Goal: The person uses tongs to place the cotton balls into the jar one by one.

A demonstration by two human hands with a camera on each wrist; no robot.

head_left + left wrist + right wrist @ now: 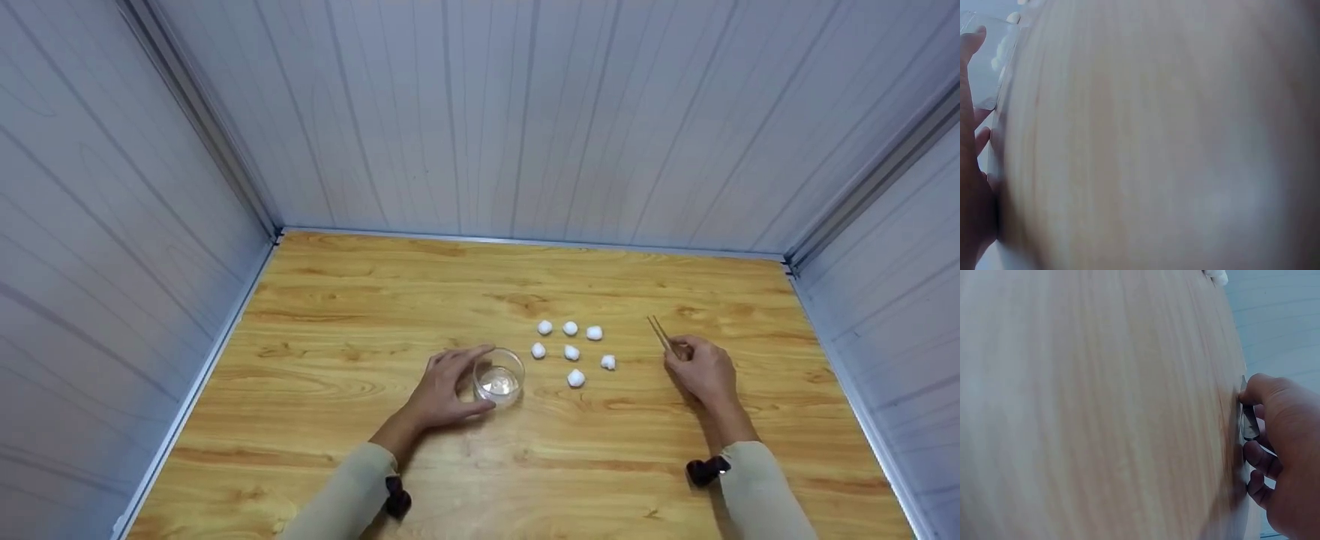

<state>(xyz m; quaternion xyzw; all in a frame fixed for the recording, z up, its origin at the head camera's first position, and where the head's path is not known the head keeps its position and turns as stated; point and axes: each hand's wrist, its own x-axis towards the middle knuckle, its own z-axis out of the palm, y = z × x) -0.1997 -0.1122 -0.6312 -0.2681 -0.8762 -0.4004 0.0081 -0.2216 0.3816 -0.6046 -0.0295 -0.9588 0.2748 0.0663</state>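
Note:
My left hand (448, 386) holds a clear round glass dish (500, 382) on the table, thumb on its near side and fingers on the far side. The left wrist view shows the thumb (974, 42) against the transparent wall of the dish (995, 67). On the right, my right hand (703, 371) pinches a pair of tweezers (660, 332), their two slim tips pointing away and slightly left. In the right wrist view the tweezers' wide end (1250, 424) shows between thumb and fingers. Several white cotton balls (571, 352) lie between the two hands.
The wood-grain table (360, 300) is enclosed by a pale panel wall (480, 120) at the back and further panels at left (97, 247) and right (892, 247). Dark wrist-worn devices (707, 471) sit at both sleeves.

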